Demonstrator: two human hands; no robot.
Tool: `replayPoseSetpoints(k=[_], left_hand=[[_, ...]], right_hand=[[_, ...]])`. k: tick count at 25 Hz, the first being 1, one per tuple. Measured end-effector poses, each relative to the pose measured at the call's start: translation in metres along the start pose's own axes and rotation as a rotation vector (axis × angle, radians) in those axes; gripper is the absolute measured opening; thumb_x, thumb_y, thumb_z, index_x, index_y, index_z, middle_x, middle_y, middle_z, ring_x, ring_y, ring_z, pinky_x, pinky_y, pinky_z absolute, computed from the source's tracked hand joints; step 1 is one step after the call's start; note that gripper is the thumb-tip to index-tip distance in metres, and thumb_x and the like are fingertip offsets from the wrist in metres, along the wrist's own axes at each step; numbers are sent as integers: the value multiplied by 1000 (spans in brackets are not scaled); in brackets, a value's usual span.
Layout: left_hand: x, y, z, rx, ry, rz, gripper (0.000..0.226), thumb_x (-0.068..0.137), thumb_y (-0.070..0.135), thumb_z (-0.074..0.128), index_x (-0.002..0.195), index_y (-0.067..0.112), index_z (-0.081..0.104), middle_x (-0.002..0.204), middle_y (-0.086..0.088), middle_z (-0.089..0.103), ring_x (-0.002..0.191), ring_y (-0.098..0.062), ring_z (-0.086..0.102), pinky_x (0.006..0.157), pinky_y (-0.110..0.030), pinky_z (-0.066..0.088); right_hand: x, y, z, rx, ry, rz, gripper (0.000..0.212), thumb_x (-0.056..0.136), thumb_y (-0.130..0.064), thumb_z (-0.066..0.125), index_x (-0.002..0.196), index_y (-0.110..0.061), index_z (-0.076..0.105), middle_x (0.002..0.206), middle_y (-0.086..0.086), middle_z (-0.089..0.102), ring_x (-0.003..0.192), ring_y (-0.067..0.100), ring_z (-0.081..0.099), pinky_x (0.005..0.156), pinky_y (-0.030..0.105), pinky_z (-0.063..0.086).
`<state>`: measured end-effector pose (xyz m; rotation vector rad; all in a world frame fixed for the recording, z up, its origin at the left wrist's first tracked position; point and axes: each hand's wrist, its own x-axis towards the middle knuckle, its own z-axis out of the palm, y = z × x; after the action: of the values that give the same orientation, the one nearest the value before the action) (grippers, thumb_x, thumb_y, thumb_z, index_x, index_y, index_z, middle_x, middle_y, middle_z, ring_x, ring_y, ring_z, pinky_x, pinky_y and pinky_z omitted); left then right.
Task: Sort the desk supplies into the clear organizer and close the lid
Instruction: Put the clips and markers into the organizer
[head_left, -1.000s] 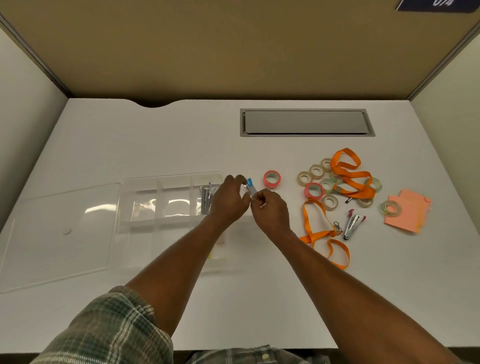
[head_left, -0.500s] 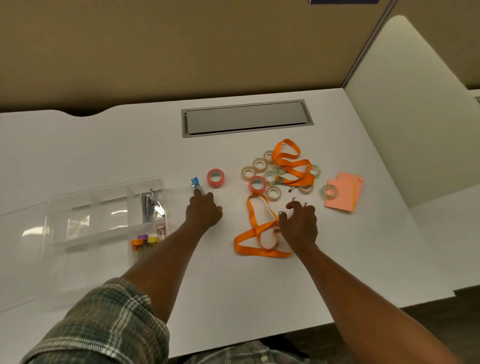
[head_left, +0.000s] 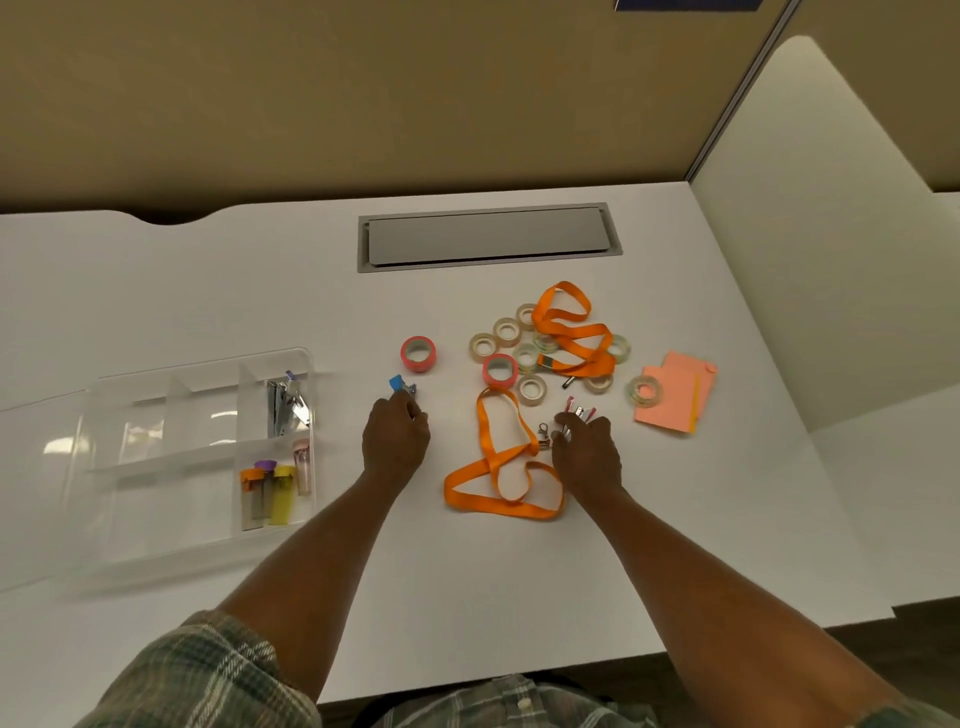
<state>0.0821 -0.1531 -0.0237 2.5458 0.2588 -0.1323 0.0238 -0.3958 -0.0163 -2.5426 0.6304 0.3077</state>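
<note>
Blue-tipped metal clip (head_left: 401, 385) is being pinched by left hand (head_left: 396, 441) fingers (head_left: 413, 415), red-tipped metal clip (head_left: 577, 415) by curled right hand (head_left: 587, 454). Clear plastic organizer (head_left: 208, 364) is being part-filled; tape rolls (head_left: 506, 332), orange lanyards (head_left: 498, 467), lid (head_left: 36, 493) outstanding.

One second ago both hands met on the small metal tool with the blue tip (head_left: 401, 385), right at the edge of the clear plastic organizer (head_left: 208, 374). Now the left hand (head_left: 396, 441) alone holds it, apart from the organizer. The right hand (head_left: 587, 452) has gone to the small metal tool with red handles (head_left: 577, 415) beside the orange ribbon lanyard (head_left: 487, 436), and its fingers curl round this tool.
</note>
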Motion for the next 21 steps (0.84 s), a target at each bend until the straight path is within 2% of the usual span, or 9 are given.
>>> replayPoseSetpoints(k=[3, 5, 6, 8, 10, 14, 16, 19, 21], left_hand=[[-2, 1, -6, -175, 6, -128, 17, 87, 21, 69, 90, 6, 61, 90, -12, 70, 86, -30, 64, 73, -28, 42], [-4, -1, -9, -321, -14, -224, 19, 85, 24, 72, 87, 8, 61, 91, -11, 71, 86, -30, 66, 77, -30, 49], [-6, -1, -10, -395, -38, -284, 20, 85, 26, 72, 88, 9, 61, 93, -11, 71, 83, -30, 68, 76, -34, 54], [-7, -1, -13, -526, -91, -396, 21, 87, 28, 72, 91, 12, 59, 92, -12, 70, 69, -24, 67, 63, -34, 57], [-8, 0, -17, -623, -123, -489, 21, 89, 29, 70, 91, 14, 56, 90, -14, 70, 62, -19, 64, 53, -29, 54], [-9, 0, -26, -827, -166, -592, 15, 94, 22, 64, 89, 10, 56, 85, -17, 69, 60, -20, 64, 53, -30, 56], [-9, -1, -33, -933, -157, -593, 11, 95, 17, 59, 95, 6, 60, 84, -18, 68, 60, -21, 62, 52, -30, 54], [-7, -6, -52, -1073, -122, -592, 14, 95, 14, 56, 108, 8, 61, 86, -16, 68, 65, -22, 61, 56, -31, 52], [-3, -13, -67, -1129, -106, -576, 15, 95, 13, 56, 108, 12, 64, 85, -11, 68, 68, -20, 60, 59, -31, 50]], right_hand=[[3, 2, -1, 17, 5, 31, 25, 97, -30, 57, 120, -20, 60, 118, 15, 48, 101, 36, 62, 89, 38, 48], [4, 3, -2, 12, -2, 45, 21, 95, -26, 60, 114, -17, 58, 116, 16, 47, 99, 36, 62, 87, 37, 48], [5, 4, -2, 16, -5, 46, 19, 95, -23, 60, 113, -16, 57, 115, 17, 48, 100, 37, 61, 86, 38, 48], [7, 6, -3, 24, -4, 39, 18, 95, -15, 57, 113, -14, 53, 115, 19, 49, 103, 37, 58, 86, 39, 48], [10, 6, -4, 67, -3, 58, 22, 94, -9, 52, 116, -14, 50, 115, 19, 50, 101, 37, 57, 83, 39, 47], [11, -5, -11, 386, 99, 112, 38, 94, -10, 58, 130, -18, 46, 110, 21, 63, 92, 35, 65, 81, 40, 54], [7, -18, -12, 515, 131, 66, 54, 93, -9, 62, 140, -24, 40, 102, 13, 69, 86, 27, 69, 75, 34, 54], [0, -50, -8, 665, 45, 21, 70, 93, -15, 65, 149, -36, 30, 94, 0, 67, 76, 16, 70, 68, 30, 57], [-3, -78, -1, 734, -36, -8, 66, 92, -19, 67, 147, -37, 35, 99, 0, 67, 81, 18, 72, 69, 31, 61]])
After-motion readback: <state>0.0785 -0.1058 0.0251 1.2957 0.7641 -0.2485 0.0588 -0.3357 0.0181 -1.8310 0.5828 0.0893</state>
